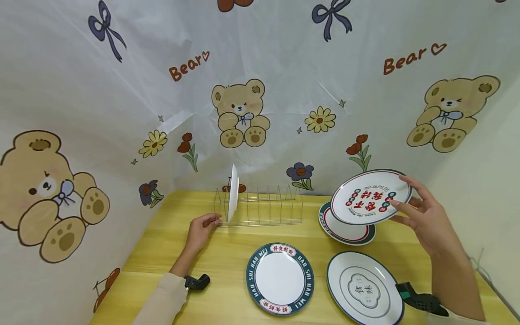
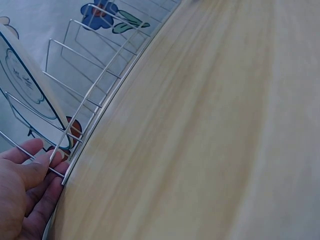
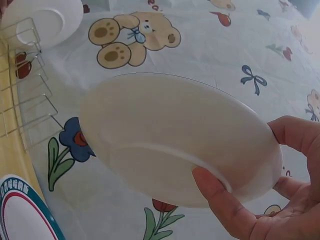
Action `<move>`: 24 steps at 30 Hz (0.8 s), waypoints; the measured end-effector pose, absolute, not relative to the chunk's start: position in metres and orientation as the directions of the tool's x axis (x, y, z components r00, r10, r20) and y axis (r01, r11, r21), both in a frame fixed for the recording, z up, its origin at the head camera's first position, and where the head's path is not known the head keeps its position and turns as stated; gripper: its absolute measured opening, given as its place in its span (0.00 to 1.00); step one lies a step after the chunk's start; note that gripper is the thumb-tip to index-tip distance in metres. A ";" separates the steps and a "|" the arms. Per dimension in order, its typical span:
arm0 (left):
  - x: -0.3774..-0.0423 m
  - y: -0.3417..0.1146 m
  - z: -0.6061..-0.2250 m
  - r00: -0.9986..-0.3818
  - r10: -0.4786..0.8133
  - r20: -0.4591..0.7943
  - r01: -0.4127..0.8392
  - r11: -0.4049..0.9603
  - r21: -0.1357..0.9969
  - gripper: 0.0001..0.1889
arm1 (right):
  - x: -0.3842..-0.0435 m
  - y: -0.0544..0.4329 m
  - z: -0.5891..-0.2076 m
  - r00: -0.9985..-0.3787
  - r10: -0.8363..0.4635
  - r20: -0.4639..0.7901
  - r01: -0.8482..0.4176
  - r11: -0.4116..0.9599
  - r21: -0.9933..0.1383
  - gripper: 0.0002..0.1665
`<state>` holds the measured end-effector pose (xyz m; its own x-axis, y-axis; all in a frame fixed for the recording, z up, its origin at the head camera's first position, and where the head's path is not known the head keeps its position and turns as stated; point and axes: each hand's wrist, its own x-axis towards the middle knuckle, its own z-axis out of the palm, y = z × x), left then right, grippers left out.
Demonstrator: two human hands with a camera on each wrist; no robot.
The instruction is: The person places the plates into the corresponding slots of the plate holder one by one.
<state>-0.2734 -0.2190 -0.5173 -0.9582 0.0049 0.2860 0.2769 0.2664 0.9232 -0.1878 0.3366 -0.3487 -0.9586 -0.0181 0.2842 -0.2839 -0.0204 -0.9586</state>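
Note:
My left hand grips the near left corner of a wire plate rack. In the left wrist view, thumb and fingers pinch the thin wires of the rack's end. One white plate stands on edge in the rack, close to that hand. Over on the right, my right hand holds a white plate with red characters by its right edge, tilted and raised above the table. Its pale underside faces the right wrist camera, with fingers spread across rim and base. The held plate partly covers a green-rimmed plate below.
A plate with a green lettered rim lies front centre on the wooden table. Right of it lies a white plate with a grey emblem, partly behind the right wrist's black strap device. A bear-patterned cloth rises behind the table.

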 end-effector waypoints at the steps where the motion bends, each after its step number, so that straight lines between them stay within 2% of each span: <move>1: -0.274 -0.219 -0.521 -0.960 0.000 0.279 0.268 0.268 0.925 0.11 | -0.186 0.335 -0.349 -0.958 -0.020 0.285 -0.284 -0.020 -0.959 0.40; 7: -0.285 -0.220 -0.544 -0.959 -0.019 0.284 0.271 0.249 0.930 0.10 | -0.180 0.322 -0.347 -0.949 -0.039 0.314 -0.313 -0.009 -0.950 0.40; 13: -0.286 -0.225 -0.544 -0.944 -0.015 0.329 0.314 0.262 0.913 0.10 | -0.183 0.302 -0.343 -0.934 -0.090 0.345 -0.343 -0.037 -0.938 0.40; 21: -0.287 -0.229 -0.548 -0.947 0.000 0.322 0.312 0.251 0.916 0.10 | -0.188 0.277 -0.338 -0.954 -0.116 0.277 -0.281 0.025 -0.959 0.40; 24: -0.279 -0.225 -0.533 -0.953 0.012 0.304 0.298 0.241 0.924 0.11 | -0.192 0.264 -0.333 -0.962 -0.129 0.241 -0.252 0.077 -0.965 0.40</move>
<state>-0.2787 -0.2247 -0.5325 -0.9527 0.0116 0.3038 0.2976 0.2405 0.9239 -0.1921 0.2641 -0.3329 -0.9621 -0.1285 0.2407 -0.2516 0.0772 -0.9647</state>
